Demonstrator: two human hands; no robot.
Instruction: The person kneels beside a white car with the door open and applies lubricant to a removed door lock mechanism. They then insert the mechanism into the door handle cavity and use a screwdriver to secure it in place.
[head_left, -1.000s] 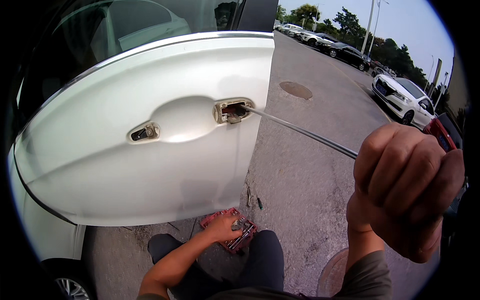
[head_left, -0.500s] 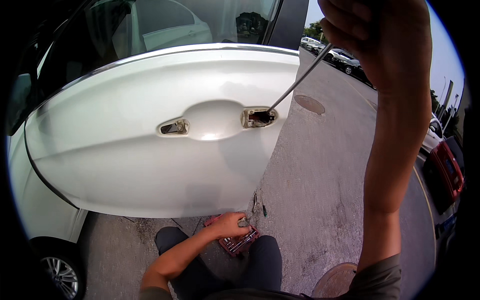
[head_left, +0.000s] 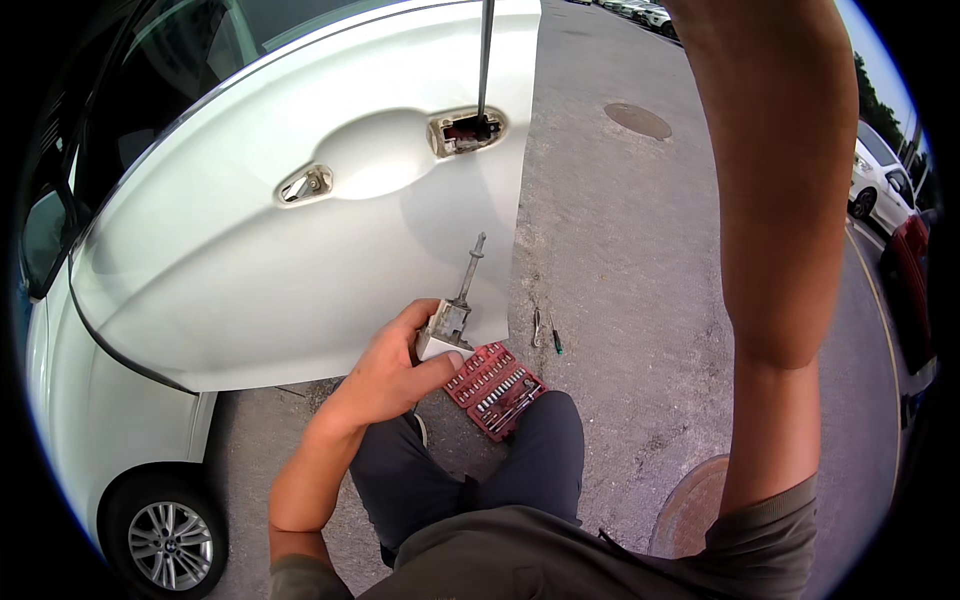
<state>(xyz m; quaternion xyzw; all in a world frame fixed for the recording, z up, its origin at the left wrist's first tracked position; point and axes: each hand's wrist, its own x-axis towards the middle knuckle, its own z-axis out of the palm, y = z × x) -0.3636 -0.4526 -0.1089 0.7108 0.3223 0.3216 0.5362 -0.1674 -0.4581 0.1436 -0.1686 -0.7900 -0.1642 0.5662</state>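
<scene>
My left hand is closed on a door lock cylinder, a metal block with a pale cap and a long rod pointing up. It is held in front of the lower part of a white car door. A thin metal shaft stands with its tip inside the larger opening of the door's handle recess; a smaller opening lies to its left. Above the top edge, my right hand is out of the picture, and only its raised forearm shows. The shaft's upper end is hidden too.
A red socket set case lies open on the ground by my knees. Pliers and a green-handled screwdriver lie to its right. The car's front wheel is at lower left. Parked cars stand beyond.
My left hand has risen from over the red case, bringing the lock cylinder into plain sight. The view has tipped downward, and my right hand has left it at the top. The shaft stands more upright.
</scene>
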